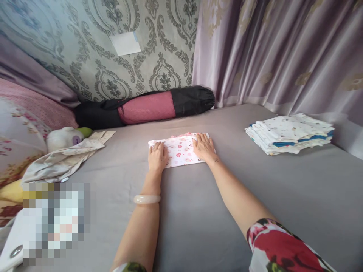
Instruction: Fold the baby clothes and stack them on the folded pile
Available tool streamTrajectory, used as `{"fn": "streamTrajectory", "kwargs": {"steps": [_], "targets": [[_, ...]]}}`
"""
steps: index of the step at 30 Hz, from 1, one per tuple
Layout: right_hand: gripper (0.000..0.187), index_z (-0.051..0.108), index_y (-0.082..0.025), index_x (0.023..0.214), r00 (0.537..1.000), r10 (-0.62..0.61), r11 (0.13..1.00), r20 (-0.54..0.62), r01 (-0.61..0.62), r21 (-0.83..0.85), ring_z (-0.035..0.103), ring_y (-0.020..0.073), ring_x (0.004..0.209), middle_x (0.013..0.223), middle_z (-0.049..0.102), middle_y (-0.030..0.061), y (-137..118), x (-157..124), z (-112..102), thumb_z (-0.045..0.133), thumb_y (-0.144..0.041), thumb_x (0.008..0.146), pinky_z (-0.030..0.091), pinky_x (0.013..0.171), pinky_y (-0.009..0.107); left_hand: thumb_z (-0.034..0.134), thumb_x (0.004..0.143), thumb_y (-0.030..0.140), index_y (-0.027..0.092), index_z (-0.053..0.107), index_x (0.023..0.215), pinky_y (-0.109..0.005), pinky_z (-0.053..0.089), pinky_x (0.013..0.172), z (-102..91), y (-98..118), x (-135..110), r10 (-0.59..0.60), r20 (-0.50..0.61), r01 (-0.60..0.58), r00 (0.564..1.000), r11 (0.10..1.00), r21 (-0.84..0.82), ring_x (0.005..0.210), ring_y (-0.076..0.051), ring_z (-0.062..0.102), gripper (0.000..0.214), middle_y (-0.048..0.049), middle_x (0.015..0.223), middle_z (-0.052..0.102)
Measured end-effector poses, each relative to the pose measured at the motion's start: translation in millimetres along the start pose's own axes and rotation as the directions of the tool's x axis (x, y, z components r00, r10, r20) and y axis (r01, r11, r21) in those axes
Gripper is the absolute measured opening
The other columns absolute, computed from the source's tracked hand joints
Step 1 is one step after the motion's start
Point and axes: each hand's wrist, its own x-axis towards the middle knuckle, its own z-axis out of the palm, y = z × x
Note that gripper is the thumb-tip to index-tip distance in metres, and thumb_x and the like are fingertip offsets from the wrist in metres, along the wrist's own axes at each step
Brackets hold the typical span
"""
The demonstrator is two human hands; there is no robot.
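Observation:
A folded white cloth garment (179, 151) with pink and red hearts lies flat on the grey bed sheet (187, 211). Pink trim peeks out along its far edge. On its left end rests my left hand (157, 155), palm down with the fingers laid out flat. My right hand (203, 146) presses on the right end, its fingers spread. Neither hand grips the cloth. A pale bangle (146, 199) circles my left wrist.
Several folded clothes (290, 132) are stacked at the right. A long black and pink bag (147, 107) lies along the wall. To the left are a plush toy (64, 139), a crumpled beige cloth (62, 158) and a white object (25, 230), partly pixelated.

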Motion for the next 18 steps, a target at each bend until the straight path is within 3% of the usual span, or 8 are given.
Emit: {"fn": "streamTrajectory", "kwargs": {"steps": [3, 8, 14, 18], "targets": [[0.062, 0.035, -0.007, 0.148, 1.000, -0.017, 1.000, -0.012, 0.017, -0.020, 0.019, 0.0262, 0.146, 0.157, 0.030, 0.0134, 3.1, -0.9, -0.4, 0.017, -0.041, 0.101, 0.015, 0.117, 0.047, 0.031, 0.099, 0.032, 0.016, 0.054, 0.131, -0.045, 0.022, 0.119, 0.2, 0.7, 0.2, -0.030, -0.034, 0.031, 0.999, 1.000, 0.007, 0.141, -0.024, 0.037, 0.043, -0.0122, 0.143, 0.052], [0.062, 0.032, -0.007, 0.149, 0.997, -0.082, 0.995, 0.008, 0.083, -0.047, 0.020, 0.0268, 0.146, 0.157, 0.030, 0.0136, 10.0, -2.7, -1.2, 0.018, -0.042, 0.100, 0.016, 0.118, 0.047, 0.031, 0.099, 0.039, 0.012, 0.046, 0.140, -0.049, 0.023, 0.118, 6.6, -0.2, -0.2, 0.005, 0.112, -0.008, 0.994, 1.000, 0.023, 0.140, -0.028, 0.037, 0.052, -0.0158, 0.149, 0.044], [0.064, 0.031, -0.008, 0.150, 0.977, -0.209, 0.973, 0.048, 0.213, -0.090, 0.019, 0.0263, 0.146, 0.158, 0.028, 0.0131, 25.5, -0.7, -3.7, 0.022, -0.045, 0.099, 0.019, 0.117, 0.045, 0.026, 0.099, 0.043, 0.012, 0.039, 0.146, -0.053, 0.023, 0.116, 11.3, 0.2, 0.4, 0.011, 0.133, -0.019, 0.991, 0.998, 0.058, 0.143, -0.030, 0.032, 0.058, -0.0172, 0.152, 0.038], [0.066, 0.028, -0.005, 0.151, 0.980, -0.193, 0.977, 0.041, 0.196, -0.083, 0.020, 0.0260, 0.146, 0.158, 0.027, 0.0141, 30.0, -0.3, -2.5, 0.020, -0.046, 0.099, 0.018, 0.118, 0.043, 0.023, 0.099, 0.048, 0.015, 0.032, 0.150, -0.052, 0.020, 0.118, 11.6, 0.2, 0.3, 0.013, 0.186, -0.030, 0.982, 0.996, 0.087, 0.145, -0.030, 0.026, 0.062, -0.0146, 0.156, 0.031]]}}
